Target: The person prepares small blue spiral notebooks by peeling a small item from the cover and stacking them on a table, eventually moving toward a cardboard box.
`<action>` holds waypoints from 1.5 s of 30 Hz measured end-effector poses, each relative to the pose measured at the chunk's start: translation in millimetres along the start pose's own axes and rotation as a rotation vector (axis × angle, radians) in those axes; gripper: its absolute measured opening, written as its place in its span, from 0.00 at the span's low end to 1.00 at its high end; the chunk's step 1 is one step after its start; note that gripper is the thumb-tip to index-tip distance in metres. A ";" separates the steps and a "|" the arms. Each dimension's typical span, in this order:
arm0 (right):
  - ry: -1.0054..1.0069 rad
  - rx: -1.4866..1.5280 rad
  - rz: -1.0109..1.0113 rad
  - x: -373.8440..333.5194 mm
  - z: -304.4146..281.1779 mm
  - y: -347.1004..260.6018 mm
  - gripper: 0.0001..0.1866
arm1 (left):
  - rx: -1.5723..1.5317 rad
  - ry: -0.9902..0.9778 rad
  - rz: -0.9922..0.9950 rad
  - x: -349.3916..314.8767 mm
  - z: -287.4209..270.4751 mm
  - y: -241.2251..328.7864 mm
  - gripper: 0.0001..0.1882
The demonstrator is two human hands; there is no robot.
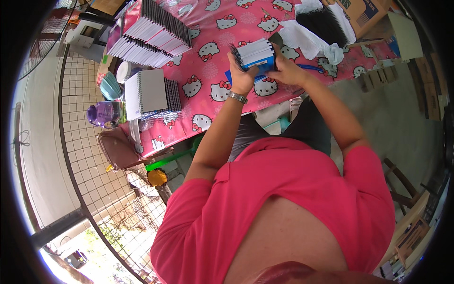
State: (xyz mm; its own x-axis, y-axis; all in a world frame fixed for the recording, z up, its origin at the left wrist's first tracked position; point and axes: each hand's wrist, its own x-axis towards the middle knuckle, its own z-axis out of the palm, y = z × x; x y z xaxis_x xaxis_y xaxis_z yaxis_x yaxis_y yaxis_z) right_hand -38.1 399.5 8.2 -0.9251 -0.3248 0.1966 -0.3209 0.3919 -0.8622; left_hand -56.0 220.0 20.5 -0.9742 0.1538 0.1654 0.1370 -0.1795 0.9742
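Blue and white in the upper middle of the frame: a thick bundle of coil-bound notebooks (257, 53), held over the pink-covered surface (201, 105)! Left hand (243, 78) closed around its left side, right hand (286, 71) gripping the right, both thumbs toward the near face. Lovely two-sided hold, and that's the way to do it: even pressure from both palms, page edges flush, no coil snagging its neighbour. Careful, though, a blue flat item (229, 75) pokes out just below, and squeezing too hard could bend the wires. Upper left, tall notebook stacks (149, 40) set the standard for neatness; crumpled white paper (334, 53), upper right, is best kept well clear.
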 end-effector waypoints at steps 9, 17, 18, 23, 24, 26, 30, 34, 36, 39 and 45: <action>0.028 -0.249 -0.073 2.6 -46.0 -21.6 0.36 | -0.095 -0.111 0.109 6.5 13.0 19.7 0.43; 0.033 -0.099 0.144 -5.7 -14.2 57.6 0.39 | -0.081 -0.087 -0.018 6.9 25.2 -14.9 0.35; 0.018 -0.030 0.192 -4.1 -10.8 51.5 0.38 | -0.036 -0.067 -0.043 2.2 23.1 -9.9 0.33; -0.037 -0.260 0.018 7.1 -22.6 36.7 0.50 | -0.104 -0.020 -0.033 8.1 20.5 -14.6 0.37; -0.104 -0.276 0.188 9.1 -30.2 32.6 0.49 | -0.140 -0.009 0.010 9.3 22.2 -12.5 0.36; -0.142 -0.285 -0.071 17.4 -47.8 -11.9 0.49 | -0.254 0.004 -0.016 9.7 10.3 -1.5 0.32; -0.152 -0.171 0.045 25.1 -68.0 -124.3 0.41 | -0.543 -0.125 -0.243 -1.7 -18.3 69.1 0.26; -0.211 0.224 0.173 26.5 -42.4 -137.3 0.34 | -0.513 -0.212 -0.221 -39.9 -78.9 79.9 0.31; -0.221 0.406 0.255 23.3 -24.3 -130.6 0.32 | -0.422 -0.046 -0.465 -70.5 -155.1 25.6 0.37; -0.182 0.664 0.378 17.2 -6.6 -113.7 0.31 | 0.246 0.390 -0.374 -86.7 -175.6 27.2 0.40; -0.111 0.860 0.413 38.4 28.9 -129.6 0.28 | 0.757 0.217 0.237 -61.5 -178.6 87.2 0.41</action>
State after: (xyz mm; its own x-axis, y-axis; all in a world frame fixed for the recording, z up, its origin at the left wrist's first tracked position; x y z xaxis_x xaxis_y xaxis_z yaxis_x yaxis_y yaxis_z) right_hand -26.1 311.4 114.0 -0.8931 -0.3997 -0.2064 0.3257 -0.2581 -0.9096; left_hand -16.2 21.4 67.7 -0.9067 -0.0114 0.4217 0.3514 0.5327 0.7699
